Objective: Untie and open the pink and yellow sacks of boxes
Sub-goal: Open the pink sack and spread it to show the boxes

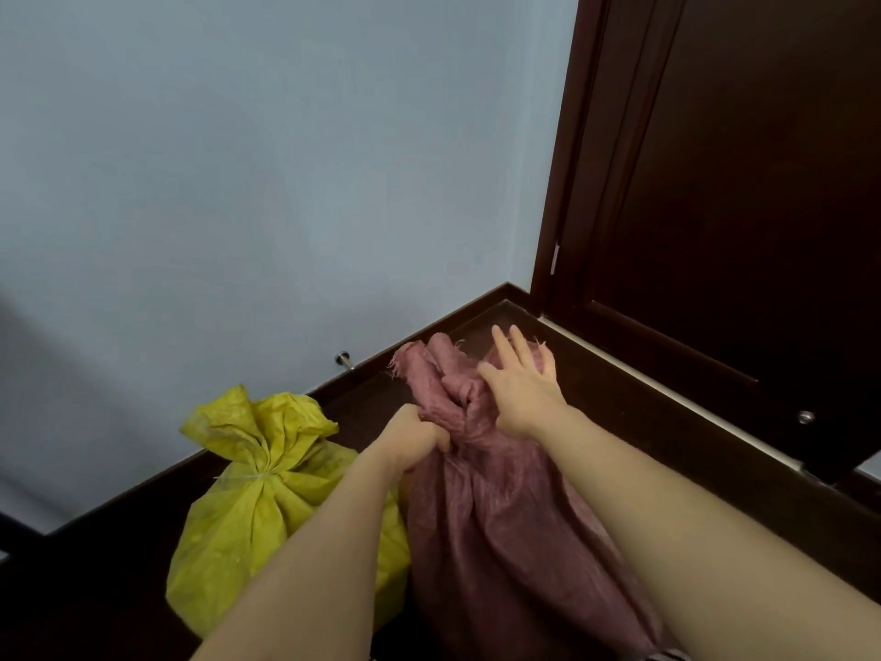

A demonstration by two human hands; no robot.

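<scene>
I have the pink sack [500, 517] in front of me on the dark floor [715, 469], in the corner by the door [739, 183], with its gathered neck standing up and its frayed top edge fanning loose. My left hand [419, 438] is curled tight round that neck at the point where it is bunched, so it has a firm hold of the cloth. My right hand [522, 384] lies on the loose top folds with its fingers fairly straight and spread, pressing or parting the cloth rather than gripping it. I cannot see a tie on the pink sack; my left fist covers the spot where it would sit, so I cannot tell whether the knot is off yet. The mouth is not open and no boxes show.

Just to the left, touching or nearly touching the pink one, sits the yellow sack [267, 508]. Its neck is plainly bound with a pale string [248, 477], so I judge that sack untouched.

By my reckoning the job is early: pink in hand, yellow entirely left. Behind both are the pale blue wall [238, 159], the dark skirting and a small metal door stop [344, 360].
</scene>
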